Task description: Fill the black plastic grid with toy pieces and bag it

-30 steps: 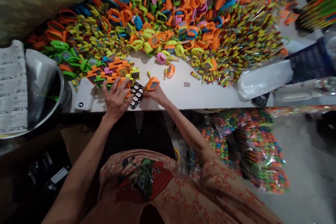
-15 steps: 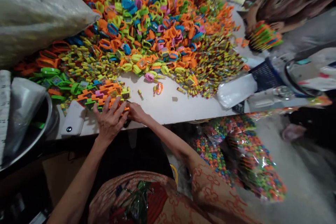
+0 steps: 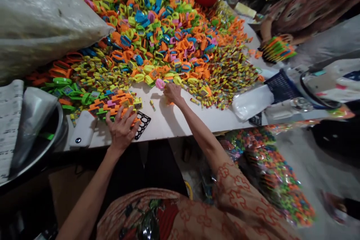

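My left hand [image 3: 121,126] rests with fingers spread over several rows of colourful plastic toy watches [image 3: 112,101], mostly orange, near the table's front edge. Beside its fingertips lies a black plate with hexagonal holes [image 3: 143,124], partly under the hand. Farther right, my right hand [image 3: 173,93] reaches down at the near edge of the big pile, its fingers curled together. An orange piece shows just under it, and a pink toy watch [image 3: 160,83] lies beside the fingers. What the right fingertips hold, if anything, is hidden.
A heap of toy watches [image 3: 168,22] and small yellow wrapped sticks [image 3: 227,71] covers the back. At left are a white power bank [image 3: 83,129] and a metal basin [image 3: 60,120]. At right lie clear bags [image 3: 253,99] and a blue basket [image 3: 281,84]. A co-worker's hand [image 3: 267,43] holds watches.
My right hand has moved from beside the left hand to the right and away from me, uncovering the black plate. My left hand stays on the rows. The view has shifted slightly.
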`<move>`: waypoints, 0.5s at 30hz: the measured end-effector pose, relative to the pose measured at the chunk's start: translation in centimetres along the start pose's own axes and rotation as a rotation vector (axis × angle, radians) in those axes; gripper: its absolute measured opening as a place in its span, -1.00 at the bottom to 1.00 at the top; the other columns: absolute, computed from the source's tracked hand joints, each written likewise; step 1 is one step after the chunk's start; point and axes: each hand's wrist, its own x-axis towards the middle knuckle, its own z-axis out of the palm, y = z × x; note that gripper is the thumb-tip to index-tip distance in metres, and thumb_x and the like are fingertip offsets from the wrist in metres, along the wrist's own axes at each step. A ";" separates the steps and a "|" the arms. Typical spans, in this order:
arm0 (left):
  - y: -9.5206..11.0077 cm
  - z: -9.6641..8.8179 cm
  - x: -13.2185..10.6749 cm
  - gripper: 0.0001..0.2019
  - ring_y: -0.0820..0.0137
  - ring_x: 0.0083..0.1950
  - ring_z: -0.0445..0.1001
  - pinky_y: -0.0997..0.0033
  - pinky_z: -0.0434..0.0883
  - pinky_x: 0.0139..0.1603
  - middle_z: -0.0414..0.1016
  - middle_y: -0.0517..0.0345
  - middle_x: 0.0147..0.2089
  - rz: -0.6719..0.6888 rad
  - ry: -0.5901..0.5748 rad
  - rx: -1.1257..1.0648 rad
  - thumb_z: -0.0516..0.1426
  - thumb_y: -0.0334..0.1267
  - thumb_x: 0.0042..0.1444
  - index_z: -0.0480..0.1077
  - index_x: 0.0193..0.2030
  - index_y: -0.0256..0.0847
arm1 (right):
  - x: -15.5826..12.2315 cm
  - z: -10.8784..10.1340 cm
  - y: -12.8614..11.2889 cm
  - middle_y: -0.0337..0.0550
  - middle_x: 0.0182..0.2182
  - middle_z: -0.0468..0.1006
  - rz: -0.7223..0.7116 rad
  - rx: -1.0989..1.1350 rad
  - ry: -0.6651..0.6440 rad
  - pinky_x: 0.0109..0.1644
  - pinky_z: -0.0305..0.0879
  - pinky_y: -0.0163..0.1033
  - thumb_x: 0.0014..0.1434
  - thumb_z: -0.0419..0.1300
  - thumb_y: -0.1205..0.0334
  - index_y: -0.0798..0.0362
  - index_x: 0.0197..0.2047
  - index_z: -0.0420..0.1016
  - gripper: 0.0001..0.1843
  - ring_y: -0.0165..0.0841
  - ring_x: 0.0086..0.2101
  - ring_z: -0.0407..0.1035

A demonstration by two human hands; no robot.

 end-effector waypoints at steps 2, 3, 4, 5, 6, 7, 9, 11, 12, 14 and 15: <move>0.0 0.1 -0.1 -0.81 -0.02 0.45 0.37 -0.38 -0.06 0.49 0.57 0.01 0.28 -0.035 -0.025 -0.018 0.22 -0.11 0.33 0.51 0.04 0.01 | -2.1 0.9 -0.3 0.04 -0.14 0.63 -0.008 0.236 0.046 -0.11 0.32 -0.21 0.19 0.11 0.35 0.11 -0.16 0.58 -0.76 -0.20 -0.16 0.45; 0.0 0.1 -0.1 -0.80 -0.02 0.45 0.37 -0.38 -0.07 0.49 0.57 0.01 0.28 -0.051 -0.033 -0.023 0.21 -0.09 0.33 0.52 0.04 0.00 | -3.3 1.5 -0.6 -0.05 -0.24 0.61 -0.013 0.403 0.035 -0.17 0.31 -0.24 0.16 0.12 0.32 0.09 -0.22 0.55 -0.81 -0.25 -0.23 0.43; 0.1 0.1 -0.1 -0.80 -0.03 0.45 0.37 -0.37 -0.08 0.50 0.57 0.01 0.28 -0.064 -0.039 -0.025 0.21 -0.08 0.33 0.52 0.03 0.00 | -4.6 2.2 -1.0 -0.13 -0.35 0.56 -0.018 0.575 -0.010 -0.24 0.28 -0.26 0.11 0.14 0.31 0.09 -0.29 0.51 -0.86 -0.30 -0.31 0.39; 0.1 0.2 -0.1 -0.79 -0.02 0.44 0.38 -0.37 -0.08 0.50 0.57 0.02 0.28 -0.076 -0.047 -0.022 0.21 -0.07 0.33 0.53 0.04 0.00 | -5.7 3.1 -1.5 -0.21 -0.44 0.50 -0.022 0.729 -0.083 -0.29 0.25 -0.29 0.06 0.15 0.30 0.08 -0.34 0.47 -0.91 -0.34 -0.38 0.35; 0.2 0.2 0.0 -0.79 -0.02 0.44 0.38 -0.36 -0.08 0.51 0.57 0.02 0.28 -0.084 -0.055 -0.016 0.20 -0.07 0.34 0.53 0.04 -0.01 | -6.8 4.0 -2.2 -0.27 -0.50 0.43 -0.025 0.854 -0.158 -0.34 0.21 -0.31 0.00 0.17 0.30 0.08 -0.39 0.44 -0.94 -0.38 -0.43 0.30; 0.2 0.2 0.0 -0.78 -0.01 0.44 0.39 -0.34 -0.08 0.51 0.57 0.02 0.28 -0.089 -0.065 -0.008 0.20 -0.06 0.35 0.53 0.04 -0.02 | -7.7 5.0 -2.9 -0.32 -0.54 0.39 -0.030 0.948 -0.218 -0.36 0.18 -0.33 -0.05 0.19 0.30 0.08 -0.43 0.41 -0.95 -0.41 -0.46 0.26; 0.4 0.1 0.2 -0.77 0.02 0.44 0.38 -0.32 -0.07 0.51 0.57 0.03 0.28 -0.090 -0.077 0.017 0.18 -0.05 0.36 0.53 0.04 -0.04 | -9.0 6.9 -4.6 -0.36 -0.56 0.35 -0.049 1.070 -0.274 -0.37 0.16 -0.36 -0.13 0.23 0.30 0.09 -0.47 0.41 -0.91 -0.44 -0.46 0.24; 0.5 0.0 0.2 -0.77 0.03 0.44 0.38 -0.30 -0.06 0.51 0.57 0.03 0.28 -0.082 -0.074 0.039 0.18 -0.05 0.37 0.53 0.04 -0.05 | -9.3 8.3 -6.1 -0.38 -0.56 0.35 -0.070 1.115 -0.284 -0.36 0.16 -0.38 -0.13 0.26 0.29 0.10 -0.47 0.42 -0.90 -0.46 -0.46 0.22; 0.5 -0.1 0.2 -0.78 0.03 0.44 0.38 -0.29 -0.05 0.51 0.57 0.03 0.28 -0.078 -0.068 0.044 0.17 -0.06 0.37 0.53 0.03 -0.05 | -9.2 8.7 -6.6 -0.39 -0.57 0.34 -0.082 1.100 -0.286 -0.37 0.15 -0.38 -0.11 0.26 0.29 0.10 -0.48 0.42 -0.90 -0.47 -0.46 0.21; 0.5 -0.3 0.2 -0.80 0.02 0.44 0.39 -0.28 -0.04 0.51 0.58 0.01 0.26 -0.062 -0.053 0.052 0.18 -0.09 0.36 0.53 0.03 -0.05 | -8.7 9.0 -7.2 -0.39 -0.60 0.29 -0.130 0.988 -0.280 -0.38 0.11 -0.39 -0.03 0.25 0.27 0.10 -0.51 0.41 -0.88 -0.48 -0.48 0.17; 0.5 -0.4 0.2 -0.80 0.02 0.44 0.39 -0.27 -0.02 0.50 0.58 0.00 0.26 -0.043 -0.045 0.058 0.19 -0.11 0.36 0.52 0.05 -0.05 | -8.4 8.9 -7.3 -0.39 -0.62 0.26 -0.163 0.915 -0.268 -0.38 0.09 -0.38 0.02 0.25 0.25 0.10 -0.53 0.40 -0.84 -0.48 -0.50 0.15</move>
